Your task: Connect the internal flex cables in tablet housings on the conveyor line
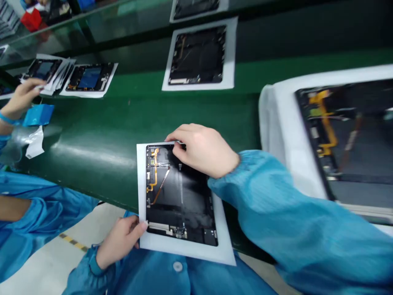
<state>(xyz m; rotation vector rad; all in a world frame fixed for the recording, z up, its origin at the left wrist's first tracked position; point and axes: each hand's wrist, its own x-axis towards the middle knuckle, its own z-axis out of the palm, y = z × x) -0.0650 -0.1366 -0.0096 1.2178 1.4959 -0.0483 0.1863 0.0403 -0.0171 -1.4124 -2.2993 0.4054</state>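
An opened tablet chassis (179, 196) with orange flex cables lies on a white sheet (222, 239), overhanging the near edge of the green belt. My left hand (118, 241) grips the sheet's lower left corner, fingers curled. My right hand (201, 148) rests on the chassis's top edge, its fingers bent and pressed onto the black interior there. What sits under the fingertips is hidden.
A green conveyor belt (101, 135) carries another chassis on a white sheet (199, 55) farther back. A large one (346, 135) sits close at the right. At left, a co-worker's hand (20, 98) touches a stack of chassis (46, 71); blue film (38, 114) lies nearby.
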